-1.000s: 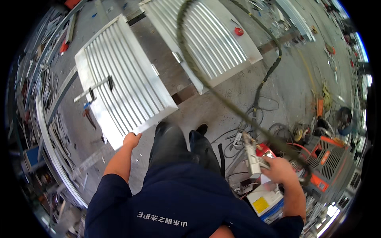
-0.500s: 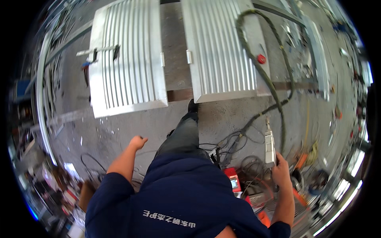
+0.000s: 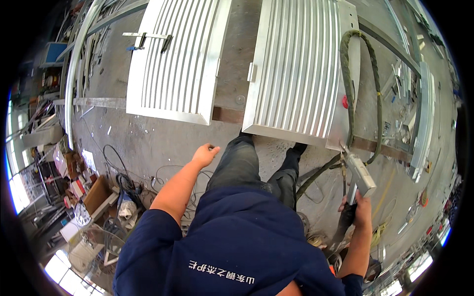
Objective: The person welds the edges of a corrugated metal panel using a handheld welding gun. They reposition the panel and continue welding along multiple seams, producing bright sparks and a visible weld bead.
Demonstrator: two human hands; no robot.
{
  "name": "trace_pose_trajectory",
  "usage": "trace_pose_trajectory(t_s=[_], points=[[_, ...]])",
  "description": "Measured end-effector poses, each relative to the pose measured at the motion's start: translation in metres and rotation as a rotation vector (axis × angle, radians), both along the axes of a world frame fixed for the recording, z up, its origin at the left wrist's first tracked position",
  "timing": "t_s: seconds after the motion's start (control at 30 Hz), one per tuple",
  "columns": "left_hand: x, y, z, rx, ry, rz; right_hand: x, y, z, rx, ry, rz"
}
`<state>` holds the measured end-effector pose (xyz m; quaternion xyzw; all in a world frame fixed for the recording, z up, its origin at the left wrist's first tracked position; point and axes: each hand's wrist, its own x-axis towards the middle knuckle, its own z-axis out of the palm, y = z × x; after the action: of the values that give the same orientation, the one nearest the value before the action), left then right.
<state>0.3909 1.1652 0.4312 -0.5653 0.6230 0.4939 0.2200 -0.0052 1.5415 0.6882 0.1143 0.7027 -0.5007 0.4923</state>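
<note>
My right hand point(image 3: 362, 212) is wrapped round the handle of a grey handheld welding gun point(image 3: 360, 175). The gun's narrow nozzle points up and away, near the front right corner of the right ribbed metal panel point(image 3: 296, 74). A thick sleeved cable point(image 3: 376, 98) loops over that panel's right side. My left hand point(image 3: 205, 156) hangs in front of my left thigh with its fingers curled; a small dark spot shows at the fingertips, too small to name. Ahead of it lies the left ribbed metal panel point(image 3: 180, 69), with a bar clamp point(image 3: 153, 36) across its left edge.
Both panels rest on a steel frame, a brown beam point(image 3: 228, 114) showing in the gap between them. A red round object point(image 3: 345, 101) sits beside the cable loop. Black cables point(image 3: 118, 163) and a brown board point(image 3: 97, 195) lie at left. Metal profiles point(image 3: 425, 118) stand at right.
My view has shifted, and the panels sit further right in it. The welding gun has come up to the right panel's near corner, its nozzle now tilted left. Both my feet now show near the panels.
</note>
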Motion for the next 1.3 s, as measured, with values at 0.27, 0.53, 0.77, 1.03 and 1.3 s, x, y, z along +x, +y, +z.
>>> trace_pose_trajectory(t_s=[0.27,0.53,0.77,1.03,1.3], points=[[0.024,0.122,-0.021,-0.048,-0.224,0.284,-0.145,-0.022,-0.041,-0.25,0.223,0.387],[-0.025,0.18,-0.017,-0.001,-0.239,0.007,-0.189,-0.07,-0.088,-0.212,0.335,0.427],[-0.071,0.101,-0.086,-0.081,-0.098,0.32,-0.176,-0.17,-0.08,0.06,0.025,0.845],[-0.129,0.119,-0.157,0.128,-0.071,0.826,-0.158,-0.286,-0.087,0.141,-0.026,1.034],[-0.141,0.146,-0.143,0.171,0.079,0.554,-0.118,-0.343,-0.105,0.219,-0.007,1.125]])
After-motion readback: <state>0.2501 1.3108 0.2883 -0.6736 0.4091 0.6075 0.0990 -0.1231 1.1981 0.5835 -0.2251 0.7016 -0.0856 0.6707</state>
